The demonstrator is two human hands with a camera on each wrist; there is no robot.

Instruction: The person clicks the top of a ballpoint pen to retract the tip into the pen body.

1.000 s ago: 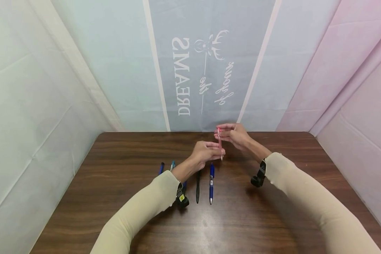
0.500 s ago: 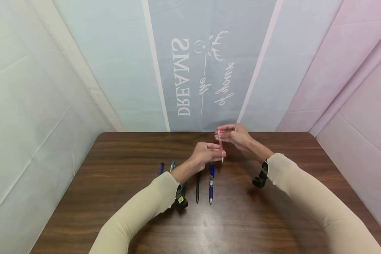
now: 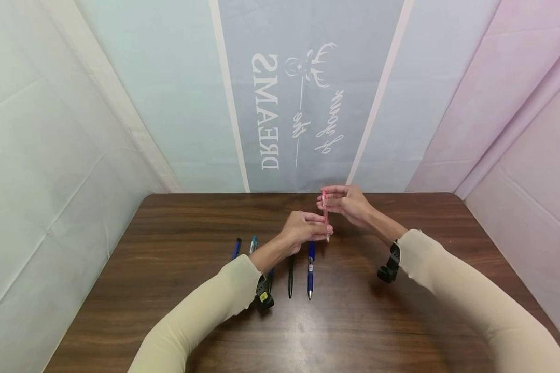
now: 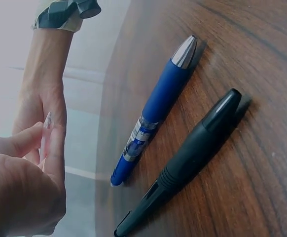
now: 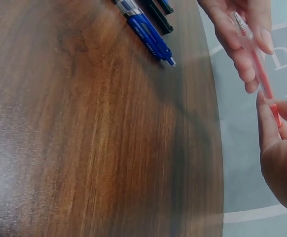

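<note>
Between both hands, above the table, is a clear pen with a red clip (image 3: 325, 213), its tip toward the person. My left hand (image 3: 303, 229) pinches it near the silvery tip, between thumb and fingers. At the far end, my right hand (image 3: 352, 203) pinches the pen around its red clip (image 5: 275, 116), as the right wrist view shows. Below the hands a blue pen (image 3: 310, 277) lies on the wood, beside a black pen (image 3: 290, 280) whose far end my left hand hides. The left wrist view shows both lying pens close up.
Under the left forearm lie more pens, partly hidden: a blue one with a dark end (image 3: 236, 248) and a light-blue one (image 3: 253, 243). The brown wooden table (image 3: 354, 321) ends at a printed fabric backdrop (image 3: 308, 103). Fabric walls stand at both sides.
Both hands and the clear pen have shifted slightly toward the person and a little to the right. Each hand keeps its hold, and the pens on the table stay put.
</note>
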